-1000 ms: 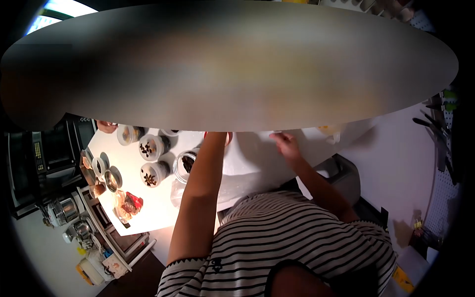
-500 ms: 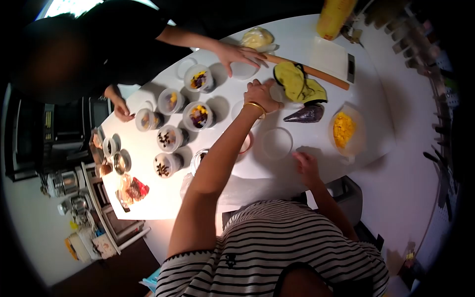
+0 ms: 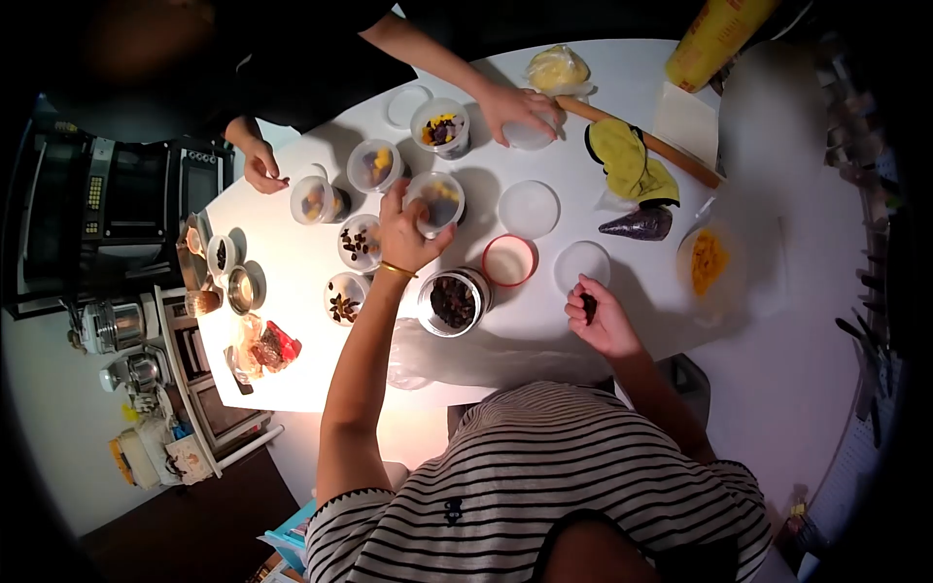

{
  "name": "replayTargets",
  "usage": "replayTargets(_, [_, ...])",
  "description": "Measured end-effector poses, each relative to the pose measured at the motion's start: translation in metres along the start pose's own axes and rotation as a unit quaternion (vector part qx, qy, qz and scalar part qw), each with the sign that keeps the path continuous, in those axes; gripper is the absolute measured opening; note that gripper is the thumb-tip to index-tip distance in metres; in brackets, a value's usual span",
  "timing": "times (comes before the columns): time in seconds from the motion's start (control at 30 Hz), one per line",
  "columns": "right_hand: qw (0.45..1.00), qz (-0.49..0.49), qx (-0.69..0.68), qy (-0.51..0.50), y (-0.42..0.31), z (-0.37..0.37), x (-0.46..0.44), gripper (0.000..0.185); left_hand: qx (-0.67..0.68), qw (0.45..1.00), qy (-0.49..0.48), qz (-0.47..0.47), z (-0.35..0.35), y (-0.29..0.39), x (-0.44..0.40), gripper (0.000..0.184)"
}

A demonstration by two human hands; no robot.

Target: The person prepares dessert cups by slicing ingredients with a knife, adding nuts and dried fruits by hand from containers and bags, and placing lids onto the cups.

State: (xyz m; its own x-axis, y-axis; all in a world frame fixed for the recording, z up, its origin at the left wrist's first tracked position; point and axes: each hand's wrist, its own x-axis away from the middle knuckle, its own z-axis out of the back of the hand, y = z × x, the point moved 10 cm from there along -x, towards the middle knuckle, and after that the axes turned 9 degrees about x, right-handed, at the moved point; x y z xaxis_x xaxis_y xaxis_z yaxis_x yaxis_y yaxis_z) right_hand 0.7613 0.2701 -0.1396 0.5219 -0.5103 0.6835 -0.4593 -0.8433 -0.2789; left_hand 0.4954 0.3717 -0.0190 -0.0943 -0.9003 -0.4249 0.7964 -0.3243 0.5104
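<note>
My left hand (image 3: 413, 233) has its fingers curled at the rim of a cup (image 3: 437, 201) with a frosted clear lid over it; yellow pieces show dimly through the lid. My right hand (image 3: 607, 323) is closed around dark raisin-like pieces (image 3: 589, 307), held just in front of a loose clear lid (image 3: 583, 264). Between my arms stands an open jar (image 3: 454, 303) of dark dried fruit. Its red-rimmed lid (image 3: 509, 260) lies beside it, and another clear lid (image 3: 529, 209) is behind. Two open cups topped with dark pieces, one the nearer cup (image 3: 342, 299), stand left of my forearm.
Across the table a co-worker's hand (image 3: 520, 109) rests on a clear lid. Further cups (image 3: 442, 126) hold yellow and purple pieces. At right lie a rolling pin (image 3: 646, 146), a yellow-green mitt (image 3: 632, 165), a purple-filled bag (image 3: 637, 225) and a tub of yellow pieces (image 3: 709, 262).
My left hand has moved left from the loose lids to the cup, which now has a lid over it. My right hand has turned, showing the dark pieces. The view has shifted.
</note>
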Motion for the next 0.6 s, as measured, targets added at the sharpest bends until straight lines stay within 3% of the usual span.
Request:
replayTargets(0.13, [0.999, 0.006, 0.020, 0.035, 0.004, -0.032, -0.008, 0.029, -0.083, 0.994, -0.044, 0.060, -0.002, -0.002, -0.007, 0.052])
replayTargets(0.23, [0.995, 0.044, 0.073, -0.057, 0.002, -0.067, -0.025, 0.032, -0.037, 0.995, -0.056, 0.076, -0.001, -0.011, -0.010, 0.067])
replayTargets(0.37, [0.993, 0.068, 0.089, -0.047, -0.007, -0.113, -0.040, 0.030, 0.018, 1.000, -0.005, 0.016, 0.000, -0.015, -0.004, 0.069])
replayTargets(0.5, [0.988, 0.098, 0.088, -0.084, -0.025, -0.163, -0.053, 0.026, 0.086, 0.994, 0.050, 0.036, 0.001, -0.021, -0.002, 0.067])
replayTargets(0.6, [0.986, 0.110, 0.096, -0.085, -0.033, -0.182, -0.063, 0.024, 0.028, 0.998, 0.025, 0.049, -0.004, -0.018, 0.000, 0.068])
